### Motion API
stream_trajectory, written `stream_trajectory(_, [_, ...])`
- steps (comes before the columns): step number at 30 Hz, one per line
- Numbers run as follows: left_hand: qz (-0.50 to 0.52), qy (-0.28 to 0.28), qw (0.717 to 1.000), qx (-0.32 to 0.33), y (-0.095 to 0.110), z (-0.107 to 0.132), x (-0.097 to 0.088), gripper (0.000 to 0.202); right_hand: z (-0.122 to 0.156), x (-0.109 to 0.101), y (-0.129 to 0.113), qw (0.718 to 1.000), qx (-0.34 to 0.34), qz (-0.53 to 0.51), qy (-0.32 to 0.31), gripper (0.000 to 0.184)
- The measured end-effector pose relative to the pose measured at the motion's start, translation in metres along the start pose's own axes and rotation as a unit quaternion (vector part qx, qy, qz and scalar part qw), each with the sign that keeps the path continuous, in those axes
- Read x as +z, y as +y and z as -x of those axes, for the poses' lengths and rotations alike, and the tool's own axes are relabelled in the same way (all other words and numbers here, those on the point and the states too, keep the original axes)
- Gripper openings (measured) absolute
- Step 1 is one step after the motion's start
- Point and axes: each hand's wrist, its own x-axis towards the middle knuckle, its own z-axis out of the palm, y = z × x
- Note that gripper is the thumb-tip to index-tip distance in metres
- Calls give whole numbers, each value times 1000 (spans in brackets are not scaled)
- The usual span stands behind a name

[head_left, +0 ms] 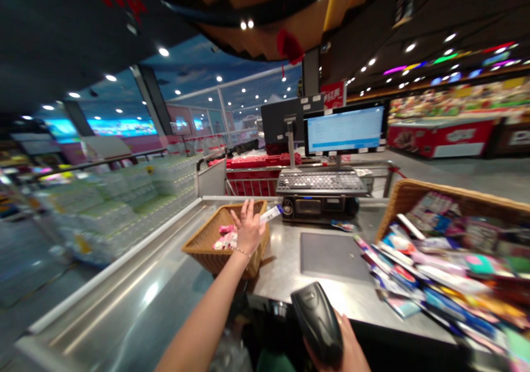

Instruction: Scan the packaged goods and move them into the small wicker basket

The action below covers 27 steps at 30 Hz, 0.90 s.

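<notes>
My left hand (249, 229) reaches over a small wicker basket (202, 242), a bracelet at its wrist. A slim white box with a blue end (271, 214) sticks out to the right from this hand, held on its thumb side; a barcode seems to show on it. Pink-and-white packets (226, 239) lie inside the small basket, partly covered by the hand. At the bottom of the view, my right hand (348, 344) is wrapped round a black barcode scanner (317, 319), which hides most of the fingers.
A larger wicker basket (393, 209) on the right spills many packaged goods (430, 272) onto the metal counter (285, 261). A grey mat (331, 255) lies mid-counter. Behind it stand a keyboard (321, 181), a lit monitor (345, 130) and a small blue packet (343, 226).
</notes>
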Motion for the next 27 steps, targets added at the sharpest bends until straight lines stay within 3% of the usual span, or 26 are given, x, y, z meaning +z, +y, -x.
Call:
stream_trajectory(8, [-10, 5, 1000, -27, -8, 0, -6, 14, 1, 4, 0, 1000, -13, 22, 11, 46])
stream_trajectory(15, [-35, -16, 995, -89, -9, 0, -9, 17, 1, 4, 0, 999, -17, 40, 1, 46])
stream_trajectory(27, [-34, -32, 996, -72, 10, -2, -8, 25, 0, 0, -1, 1000, 0, 15, 9, 43])
